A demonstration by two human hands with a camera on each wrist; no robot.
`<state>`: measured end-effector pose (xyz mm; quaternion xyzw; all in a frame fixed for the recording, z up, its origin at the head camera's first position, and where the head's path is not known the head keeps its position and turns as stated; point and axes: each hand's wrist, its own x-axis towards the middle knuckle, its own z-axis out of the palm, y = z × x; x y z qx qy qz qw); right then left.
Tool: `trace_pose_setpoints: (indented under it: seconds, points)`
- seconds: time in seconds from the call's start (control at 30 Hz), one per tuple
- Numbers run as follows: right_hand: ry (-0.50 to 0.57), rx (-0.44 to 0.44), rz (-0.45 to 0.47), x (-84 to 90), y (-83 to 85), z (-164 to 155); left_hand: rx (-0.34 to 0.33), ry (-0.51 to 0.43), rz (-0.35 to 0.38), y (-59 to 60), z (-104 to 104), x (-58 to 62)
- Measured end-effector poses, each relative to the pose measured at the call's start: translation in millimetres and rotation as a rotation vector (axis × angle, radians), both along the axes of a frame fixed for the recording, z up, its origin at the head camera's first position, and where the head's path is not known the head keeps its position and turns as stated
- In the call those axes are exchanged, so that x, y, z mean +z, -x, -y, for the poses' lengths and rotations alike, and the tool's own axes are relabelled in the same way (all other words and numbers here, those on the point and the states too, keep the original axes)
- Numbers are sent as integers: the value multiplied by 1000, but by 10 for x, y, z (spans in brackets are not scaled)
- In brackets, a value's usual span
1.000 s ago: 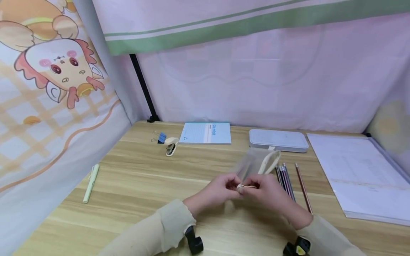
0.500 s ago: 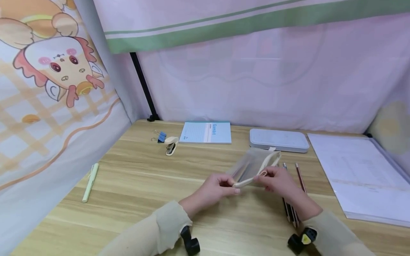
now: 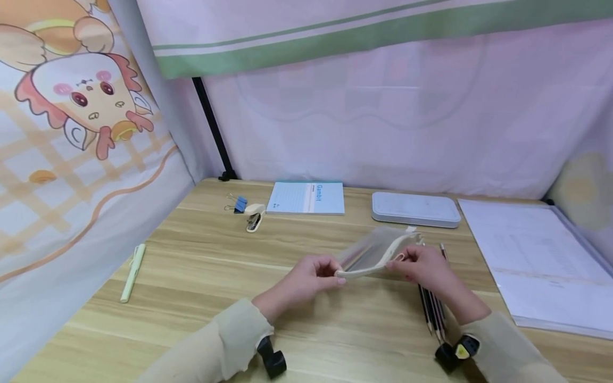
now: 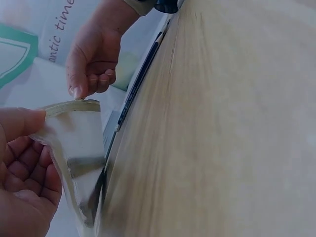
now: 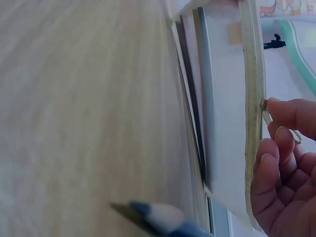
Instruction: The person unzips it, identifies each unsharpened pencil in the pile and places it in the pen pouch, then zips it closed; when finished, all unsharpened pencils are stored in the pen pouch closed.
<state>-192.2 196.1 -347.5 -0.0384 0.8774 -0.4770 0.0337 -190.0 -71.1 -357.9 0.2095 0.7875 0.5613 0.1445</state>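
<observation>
A translucent zip pouch (image 3: 366, 252) with a cream zipper edge is held up over the table in the head view, slim pens or pencils showing through its side. At its near left corner, my left hand (image 3: 311, 275) pinches the zipper end between thumb and finger. My right hand (image 3: 428, 274) pinches the small cord pull (image 5: 266, 116) partway along the zipper (image 5: 253, 98). Just beneath the right hand lie several dark pencils (image 3: 432, 314), partly covered by it. In the left wrist view, the pouch (image 4: 79, 148) stretches between both hands.
At the back are a blue notebook (image 3: 305, 198), a pale flat case (image 3: 415, 209), a blue binder clip (image 3: 240, 205) and a cream stapler (image 3: 255, 217). A light green pen (image 3: 133, 273) lies left. A stack of papers (image 3: 541, 266) covers the right side; a lone pencil (image 3: 443, 251) lies beside it.
My right hand has moved right along the zipper with the pull, away from my left hand. The left hand has shifted slightly left, and the pouch edge is now stretched out.
</observation>
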Motion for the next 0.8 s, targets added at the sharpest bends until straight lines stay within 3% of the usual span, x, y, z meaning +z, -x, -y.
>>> trace_pose_setpoints:
  seconds: [0.27,0.43,0.7,0.8]
  points:
    - [-23,-101,-17,-80,116,-389,53,-13,-41,45,184,-12]
    - [-89,-123,-54,-59,63,-527,74,-5,-75,87,265,-5]
    - [-90,-94,-104,-71,3,-599,171,39,-104,74,290,64]
    - [-73,-38,-175,-93,-40,-607,220,43,-77,124,289,42]
